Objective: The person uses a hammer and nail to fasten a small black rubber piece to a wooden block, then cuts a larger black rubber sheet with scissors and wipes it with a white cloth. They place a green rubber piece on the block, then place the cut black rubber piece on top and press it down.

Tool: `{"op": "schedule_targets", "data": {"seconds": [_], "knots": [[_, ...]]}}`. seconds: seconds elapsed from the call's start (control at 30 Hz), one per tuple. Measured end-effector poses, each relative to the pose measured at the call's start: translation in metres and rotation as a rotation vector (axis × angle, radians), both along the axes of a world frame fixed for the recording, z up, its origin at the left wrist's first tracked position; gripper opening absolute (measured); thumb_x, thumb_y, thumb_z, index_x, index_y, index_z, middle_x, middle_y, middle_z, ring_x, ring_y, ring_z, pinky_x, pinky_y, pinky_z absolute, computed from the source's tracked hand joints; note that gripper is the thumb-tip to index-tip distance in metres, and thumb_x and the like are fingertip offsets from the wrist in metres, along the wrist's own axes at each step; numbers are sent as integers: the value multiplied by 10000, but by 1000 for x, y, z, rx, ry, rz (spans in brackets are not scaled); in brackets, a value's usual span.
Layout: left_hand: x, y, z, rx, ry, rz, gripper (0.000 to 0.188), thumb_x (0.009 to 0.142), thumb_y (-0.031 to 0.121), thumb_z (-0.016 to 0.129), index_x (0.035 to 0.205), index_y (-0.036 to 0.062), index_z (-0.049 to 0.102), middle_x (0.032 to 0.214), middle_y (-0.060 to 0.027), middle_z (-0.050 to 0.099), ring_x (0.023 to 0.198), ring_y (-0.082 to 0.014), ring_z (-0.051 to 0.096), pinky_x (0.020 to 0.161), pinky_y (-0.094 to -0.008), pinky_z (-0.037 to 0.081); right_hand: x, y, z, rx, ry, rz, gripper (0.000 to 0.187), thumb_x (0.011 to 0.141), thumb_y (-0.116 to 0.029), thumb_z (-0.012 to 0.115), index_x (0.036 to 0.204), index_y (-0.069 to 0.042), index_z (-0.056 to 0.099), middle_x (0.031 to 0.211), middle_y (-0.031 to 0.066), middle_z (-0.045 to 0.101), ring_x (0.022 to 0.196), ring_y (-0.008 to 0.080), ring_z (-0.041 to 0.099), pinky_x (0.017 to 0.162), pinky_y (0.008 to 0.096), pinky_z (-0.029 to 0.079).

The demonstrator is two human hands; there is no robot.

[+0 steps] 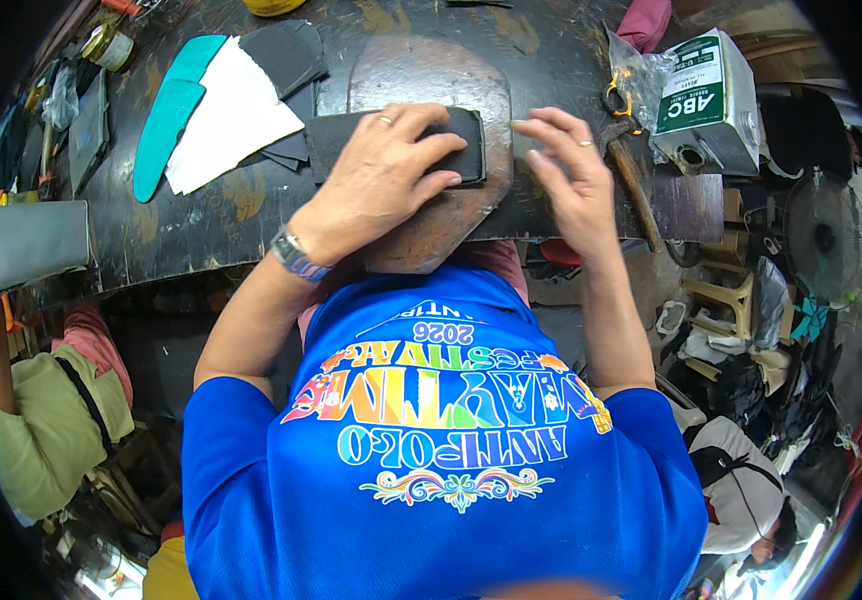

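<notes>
A flat black rectangular piece [336, 135], of a material I cannot make out, lies across a worn brown wooden board [421, 75]. My left hand [381, 170] rests on top of this piece, its fingers apart and its palm hiding the middle. Just right of the board, my right hand [576, 180] is raised with fingers bent and apart, and nothing shows in it. Left of the board lie white sheets [231, 120], teal curved cutouts [173, 125] and dark grey flat pieces [286, 55].
A hammer [634, 195] and orange-handled scissors [616, 92] lie right of my right hand. Beyond them is a metal can [706, 100] with a green label. A grey box-like thing [33, 245] sits at the table's left edge. Another person [51, 420] is at lower left.
</notes>
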State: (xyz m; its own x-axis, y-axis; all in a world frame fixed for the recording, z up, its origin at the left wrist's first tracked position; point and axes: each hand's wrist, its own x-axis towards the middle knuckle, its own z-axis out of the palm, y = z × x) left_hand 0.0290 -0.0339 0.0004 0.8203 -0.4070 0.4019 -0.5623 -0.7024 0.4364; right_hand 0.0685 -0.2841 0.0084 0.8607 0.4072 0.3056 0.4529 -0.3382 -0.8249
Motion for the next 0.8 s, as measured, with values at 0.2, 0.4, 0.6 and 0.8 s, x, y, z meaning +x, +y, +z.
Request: {"op": "schedule_targets", "data": {"seconds": [0.2,0.4,0.6,0.8], "knots": [[-3,-13,-19,1,-30,77,378,852,237,744,1195,99,665,1266,-111,593,1240,-297,527,1051,-435,398,9,20,-28,-223,-112,-27,369,932,-9,572,1240,-152,717,1319,107,572,1224,273,520,1054,364,420],[-3,-11,-19,-15,-10,76,405,846,209,764,1218,98,649,1289,-103,595,1245,-304,526,1044,-430,416,15,30,-37,-371,-212,-98,386,943,-15,571,1259,-184,713,1328,119,583,1204,298,533,1039,376,440],[-2,-8,-19,-78,36,69,416,823,205,787,1194,82,645,1268,-106,610,1245,-306,541,1045,-426,423,15,23,-37,-319,-230,-73,377,922,-6,592,1212,-196,740,1314,112,604,1203,305,540,1037,391,442],[-1,-5,-19,-103,66,56,416,818,203,794,1186,73,650,1280,-111,610,1259,-314,537,1055,-428,423,-1,4,-37,-416,-420,-20,427,826,25,646,1145,-229,773,1315,88,613,1211,306,535,1031,408,444]]}}
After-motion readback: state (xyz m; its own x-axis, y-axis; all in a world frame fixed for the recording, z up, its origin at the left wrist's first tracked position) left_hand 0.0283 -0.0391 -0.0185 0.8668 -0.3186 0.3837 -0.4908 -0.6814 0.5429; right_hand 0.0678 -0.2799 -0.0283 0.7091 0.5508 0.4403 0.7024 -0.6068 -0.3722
